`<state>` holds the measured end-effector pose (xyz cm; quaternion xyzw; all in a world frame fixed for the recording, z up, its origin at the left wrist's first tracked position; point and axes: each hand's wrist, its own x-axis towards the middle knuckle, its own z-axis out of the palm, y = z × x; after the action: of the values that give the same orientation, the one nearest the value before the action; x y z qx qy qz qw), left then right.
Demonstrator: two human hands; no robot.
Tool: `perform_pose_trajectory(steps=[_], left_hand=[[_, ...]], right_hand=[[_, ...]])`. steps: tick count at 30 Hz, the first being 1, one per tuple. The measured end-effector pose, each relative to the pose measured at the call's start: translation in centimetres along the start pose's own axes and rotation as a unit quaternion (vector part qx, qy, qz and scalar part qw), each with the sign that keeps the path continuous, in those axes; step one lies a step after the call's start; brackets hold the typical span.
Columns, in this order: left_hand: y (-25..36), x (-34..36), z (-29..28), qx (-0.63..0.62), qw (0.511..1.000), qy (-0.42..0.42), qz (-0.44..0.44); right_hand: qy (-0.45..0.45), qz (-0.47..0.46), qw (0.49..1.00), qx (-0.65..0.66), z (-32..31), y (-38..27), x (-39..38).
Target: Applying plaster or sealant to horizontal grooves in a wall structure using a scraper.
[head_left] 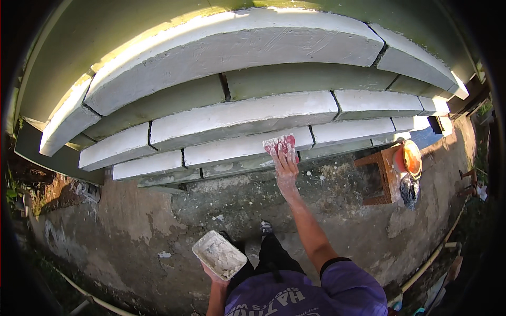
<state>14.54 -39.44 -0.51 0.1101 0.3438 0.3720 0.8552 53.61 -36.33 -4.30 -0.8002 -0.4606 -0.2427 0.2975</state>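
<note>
My right hand (285, 166) is closed on a flat reddish-pink spreader (290, 141), thickly smeared with white. The spreader rests against the white-coated face of a low tier of long blocks (226, 150). White paste also covers the fingers. Near my body, my left hand (213, 275) supports a white rectangular tub (202, 240) from beneath and the side. Whitish paste (221, 255) lies inside it, and the tub hides most of the left fingers.
Higher white tiers (237, 52) rise ahead, split by dark vertical gaps. To the right, a brown stool (389, 181) stands beside an orange basin (411, 158) and a dark plastic bag (408, 192). White spatters mark the concrete floor (132, 226). A pipe (435, 253) runs along the lower right.
</note>
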Motion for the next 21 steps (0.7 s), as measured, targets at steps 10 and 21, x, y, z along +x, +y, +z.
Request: perform_pose_trajectory(steps=[10,21], left_hand=[[-0.3,0.8,-1.2,-0.015,1.0,-0.004,0.0],[0.9,0.3,0.2,-0.054,0.998,0.007,0.015]], right_hand=[[0.067,0.007,0.998,0.018,0.9,-2.2,5.4],[0.175,0.035,0.978,0.106,-9.3,-4.6,8.1]])
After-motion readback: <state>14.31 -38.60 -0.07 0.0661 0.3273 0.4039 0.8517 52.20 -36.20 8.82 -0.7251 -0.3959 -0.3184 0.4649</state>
